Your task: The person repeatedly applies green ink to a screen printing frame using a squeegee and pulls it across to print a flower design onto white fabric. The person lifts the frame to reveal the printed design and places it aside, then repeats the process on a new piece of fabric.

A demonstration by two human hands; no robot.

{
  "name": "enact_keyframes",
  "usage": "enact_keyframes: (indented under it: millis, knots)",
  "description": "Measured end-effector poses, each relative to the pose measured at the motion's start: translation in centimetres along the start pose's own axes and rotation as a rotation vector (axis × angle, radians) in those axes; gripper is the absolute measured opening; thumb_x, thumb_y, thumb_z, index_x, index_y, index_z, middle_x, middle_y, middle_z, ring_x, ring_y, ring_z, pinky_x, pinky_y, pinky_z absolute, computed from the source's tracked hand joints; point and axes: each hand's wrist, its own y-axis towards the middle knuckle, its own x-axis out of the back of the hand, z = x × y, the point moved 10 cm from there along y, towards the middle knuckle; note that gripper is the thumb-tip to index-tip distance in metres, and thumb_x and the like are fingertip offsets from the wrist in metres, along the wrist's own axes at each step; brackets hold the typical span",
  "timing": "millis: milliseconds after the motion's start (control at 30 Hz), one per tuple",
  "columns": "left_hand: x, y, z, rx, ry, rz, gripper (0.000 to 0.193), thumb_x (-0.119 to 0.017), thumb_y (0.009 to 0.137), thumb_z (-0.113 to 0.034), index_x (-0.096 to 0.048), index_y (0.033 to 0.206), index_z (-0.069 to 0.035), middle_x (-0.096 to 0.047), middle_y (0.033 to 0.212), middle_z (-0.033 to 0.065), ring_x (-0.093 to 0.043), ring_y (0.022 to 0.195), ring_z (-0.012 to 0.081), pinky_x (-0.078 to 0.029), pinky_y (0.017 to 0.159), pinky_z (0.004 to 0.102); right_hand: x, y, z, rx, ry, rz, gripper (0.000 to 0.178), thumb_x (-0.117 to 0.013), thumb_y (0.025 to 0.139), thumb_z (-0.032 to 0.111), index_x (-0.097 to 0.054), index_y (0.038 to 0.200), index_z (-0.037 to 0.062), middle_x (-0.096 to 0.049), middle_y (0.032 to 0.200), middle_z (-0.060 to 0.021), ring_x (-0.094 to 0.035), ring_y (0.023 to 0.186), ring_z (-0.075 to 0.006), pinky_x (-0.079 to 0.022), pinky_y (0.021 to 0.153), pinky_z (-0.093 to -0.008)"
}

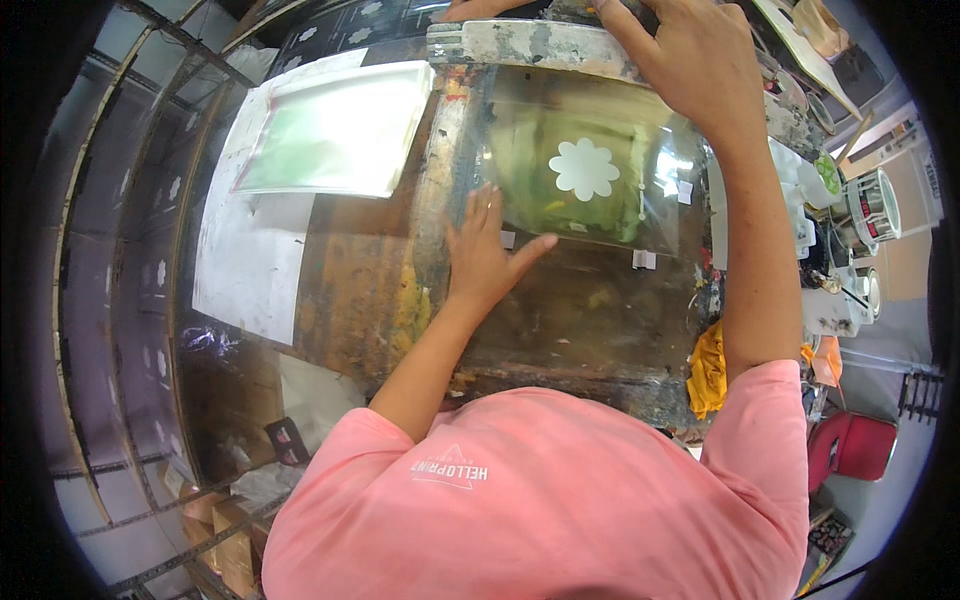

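A clear sheet with a white flower shape and a yellow-green area around it lies on the dark, paint-stained work surface. My left hand rests flat with fingers spread at the sheet's lower left edge and holds nothing. Small white tabs sit along its edges. Beyond the sheet runs a worn, paint-smeared frame bar. My right hand is on this bar at its right part, the thumb lying across it; the other fingertips are cut off by the upper picture edge.
At left, a stack of glossy clear sheets lies over white paper. Another person's hand shows at the far edge. White containers and a yellow cloth are on the right. A metal rack stands far left.
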Motion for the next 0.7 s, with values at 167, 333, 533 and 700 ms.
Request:
enact_keyframes:
  millis: [167, 333, 533, 700]
  knots:
    - [5.6, 5.8, -1.7, 0.008, -0.281, -0.262, 0.077, -0.079, 0.09, -0.045, -0.059, 0.138, 0.012, -0.064, 0.138, 0.0299, -0.06, 0.131, 0.0429, -0.039, 0.116, 0.0474, -0.6, 0.7, -0.3, -0.003, 0.01, 0.03, 0.041, -0.064, 0.092, 0.04, -0.066, 0.075, 0.0025, -0.066, 0.075, -0.0188, -0.066, 0.077, -0.0384, -0.045, 0.08, -0.0505]
    - [11.5, 6.9, 2.7, 0.082, -0.326, -0.396, 0.057, -0.08, 0.091, -0.027, -0.065, 0.137, 0.004, -0.071, 0.129, 0.0268, -0.069, 0.121, 0.0357, -0.051, 0.106, 0.0399, -0.1, 0.3, 0.1, 0.021, 0.043, 0.012, 0.041, -0.065, 0.091, 0.039, -0.065, 0.073, 0.0024, -0.066, 0.073, -0.0187, -0.066, 0.077, -0.0391, -0.044, 0.08, -0.0508]
    - [18.0, 8.6, 12.0, 0.185, -0.099, -0.452, 0.057, -0.083, 0.087, -0.029, -0.07, 0.133, 0.001, -0.074, 0.126, 0.0231, -0.071, 0.12, 0.0321, -0.052, 0.104, 0.0392, -0.6, 0.6, -0.2, -0.04, 0.036, 0.067, 0.042, -0.065, 0.091, 0.039, -0.062, 0.071, 0.0024, -0.065, 0.072, -0.0185, -0.064, 0.075, -0.0392, -0.044, 0.079, -0.0508]
    - [20.3, 11.5, 21.2, 0.188, 0.061, -0.51, 0.06, -0.081, 0.086, -0.034, -0.069, 0.133, 0.001, -0.072, 0.122, 0.0284, -0.072, 0.114, 0.0396, -0.054, 0.102, 0.0417, -1.5, 0.2, -1.2, -0.01, -0.035, 0.081, 0.054, -0.059, 0.099, 0.054, -0.076, 0.112, 0.0043, -0.075, 0.103, -0.0184, -0.068, 0.092, -0.0383, -0.045, 0.085, -0.0436]
